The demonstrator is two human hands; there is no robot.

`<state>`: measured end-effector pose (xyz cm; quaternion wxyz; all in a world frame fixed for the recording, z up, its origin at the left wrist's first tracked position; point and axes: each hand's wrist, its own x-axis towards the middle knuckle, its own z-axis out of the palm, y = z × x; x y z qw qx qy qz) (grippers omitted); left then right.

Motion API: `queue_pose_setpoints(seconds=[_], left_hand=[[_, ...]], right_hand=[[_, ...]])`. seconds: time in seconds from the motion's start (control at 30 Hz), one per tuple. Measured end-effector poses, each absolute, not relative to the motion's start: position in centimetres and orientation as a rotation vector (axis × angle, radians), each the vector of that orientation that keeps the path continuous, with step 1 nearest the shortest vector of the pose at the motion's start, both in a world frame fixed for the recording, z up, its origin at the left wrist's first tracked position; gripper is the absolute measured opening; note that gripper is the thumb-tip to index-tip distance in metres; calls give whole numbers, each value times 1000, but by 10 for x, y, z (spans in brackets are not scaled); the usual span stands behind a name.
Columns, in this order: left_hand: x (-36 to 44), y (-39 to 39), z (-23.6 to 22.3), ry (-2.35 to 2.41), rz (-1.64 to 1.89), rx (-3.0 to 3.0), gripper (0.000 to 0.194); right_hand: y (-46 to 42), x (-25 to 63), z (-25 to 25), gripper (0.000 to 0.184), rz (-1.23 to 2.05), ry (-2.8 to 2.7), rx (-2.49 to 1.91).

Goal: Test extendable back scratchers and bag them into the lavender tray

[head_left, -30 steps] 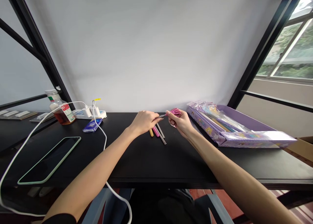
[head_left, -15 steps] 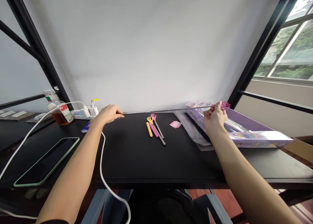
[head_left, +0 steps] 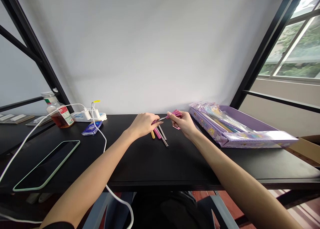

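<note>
Fingers of the left hand (head_left: 142, 125) are closed on the handle end of a pink claw-headed rod (head_left: 163, 118), left of the purple box (head_left: 260, 143), while the right hand (head_left: 185, 123), nearer the box, pinches it with thumb and fingers just behind the claw. Neither grip has any visible gap, though the fingers hide much of both ends; only a short stretch of metal shaft shows between them. The rod is off the desk, roughly level. For handling this well, I'd judge that both grips should stay in line with the shaft and move evenly, since a sideways twist could bend such thin metal. Holding behind the claw rather than on its prongs seems kinder to it too. Also left of the box, beneath the hands, lie a yellow handle (head_left: 153, 134), a pink handle (head_left: 157, 133) and two metal rods (head_left: 164, 139), their far ends hidden; a pink card (head_left: 176, 127) peeks out closer to the box. Much further left of it sit a blue packet (head_left: 92, 128), a power strip (head_left: 102, 116), a bottle (head_left: 60, 115) and a phone (head_left: 47, 166).
</note>
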<state>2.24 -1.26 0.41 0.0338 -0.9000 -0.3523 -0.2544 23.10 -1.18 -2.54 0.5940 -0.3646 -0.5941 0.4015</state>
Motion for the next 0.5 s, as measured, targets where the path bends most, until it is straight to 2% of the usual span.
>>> queue_pose_setpoints(seconds=[0.13, 0.23, 0.3, 0.4, 0.5], left_hand=[[16, -16, 4, -1157, -933, -2955, 32], [15, -16, -1, -1252, -1146, -3092, 34], [17, -15, -5, -1311, -1305, -3168, 36], [22, -15, -11, -1435, -1475, -3345, 39], [26, -16, -16, -1479, -1587, -3503, 40]], right_hand=[[-11, 239, -14, 45, 1044, -1110, -715], [-11, 255, -9, 44, 1004, -1072, -723], [-10, 271, -9, 37, 810, -1194, -918], [-5, 297, -14, 15, 264, -1504, -1462], [0, 311, -21, 14, -71, -1747, -1772]])
